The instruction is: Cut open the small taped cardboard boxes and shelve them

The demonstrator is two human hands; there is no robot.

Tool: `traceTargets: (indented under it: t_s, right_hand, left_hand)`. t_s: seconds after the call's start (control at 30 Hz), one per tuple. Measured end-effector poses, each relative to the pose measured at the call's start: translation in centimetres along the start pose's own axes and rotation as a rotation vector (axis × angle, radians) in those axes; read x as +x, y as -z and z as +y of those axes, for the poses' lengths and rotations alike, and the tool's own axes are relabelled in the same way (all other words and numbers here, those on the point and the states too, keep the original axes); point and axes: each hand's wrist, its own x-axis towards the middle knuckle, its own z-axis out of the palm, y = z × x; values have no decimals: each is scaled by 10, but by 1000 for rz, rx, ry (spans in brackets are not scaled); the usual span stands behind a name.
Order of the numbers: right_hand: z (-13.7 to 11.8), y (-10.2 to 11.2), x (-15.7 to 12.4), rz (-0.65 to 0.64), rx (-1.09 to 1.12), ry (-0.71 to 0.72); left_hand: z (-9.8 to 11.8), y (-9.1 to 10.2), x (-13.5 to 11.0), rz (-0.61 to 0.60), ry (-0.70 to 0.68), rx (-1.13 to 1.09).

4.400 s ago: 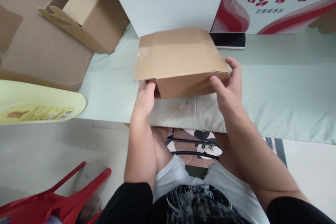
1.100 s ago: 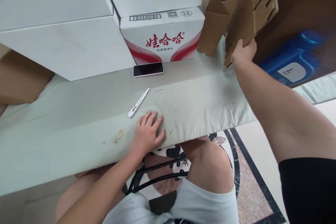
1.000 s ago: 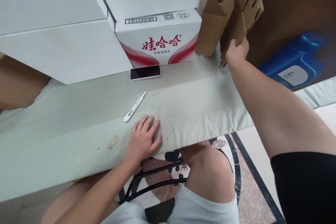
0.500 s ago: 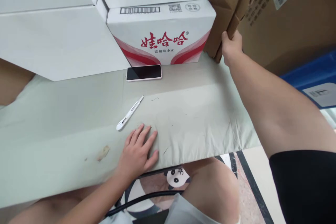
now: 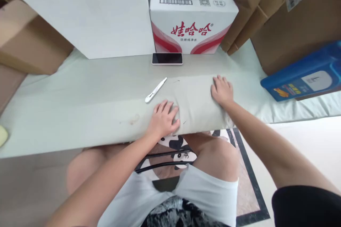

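Observation:
My left hand (image 5: 163, 119) lies flat and open on the pale green cloth of the table (image 5: 80, 106), near its front edge. A white utility knife (image 5: 156, 90) lies just beyond its fingers. My right hand (image 5: 221, 90) rests open on the cloth further right, fingers spread, holding nothing. Folded brown cardboard pieces (image 5: 252, 10) lean against the boxes at the back right, apart from my right hand.
A phone (image 5: 167, 58) lies face up before a white and red drinks carton (image 5: 193, 25). White boxes (image 5: 90, 21) stand behind on the left, brown cardboard boxes (image 5: 23, 42) at far left and right (image 5: 298, 25). A blue jug (image 5: 303, 78) lies at right.
My right hand has let go of the folded cardboard, which now leans at the back right, and has come down flat on the cloth. The view has shifted; the left hand stays put.

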Motion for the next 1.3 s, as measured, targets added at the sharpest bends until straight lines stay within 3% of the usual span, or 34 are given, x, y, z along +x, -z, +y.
traceTargets:
  t_s: [0.1, 0.2, 0.33, 0.47, 0.53, 0.87, 1.0, 1.07, 1.13, 1.2, 1.3]
  right_hand:
    - [-24, -24, -64, -57, -148, 58]
    - [-49, -33, -94, -96, -161, 63]
    - [-76, -47, -95, -51, -102, 93]
    - [-97, -71, -93, 85, 45, 304]
    - [-104, -83, -96, 84, 113, 378]
    - [-104, -91, -103, 84, 188, 380]
    - [-103, -97, -106, 137, 156, 403]
    - [-104, -98, -107, 151, 133, 423]
    - [-105, -97, -110, 151, 102, 437]
    - [-107, -97, -112, 157, 69, 440]
    - [-110, -97, -114, 192, 26, 442]
  left_hand:
    - [4, 5, 0, -31, 9, -35]
    - [8, 8, -1, -34, 13, -64]
    - [8, 7, -3, -43, 6, -98]
    - [7, 1, -4, -14, -4, -126]
    - [7, -2, -3, -10, 8, -143]
    - [8, -1, -8, -21, 14, -147]
    - [2, -1, -7, -11, 27, -318]
    - [-11, 7, -2, -12, 46, -449]
    - [-40, 22, 3, 11, 70, -507]
    - [-86, 46, 6, 76, 124, -486]
    - [-179, 95, 4, 197, 264, -333]
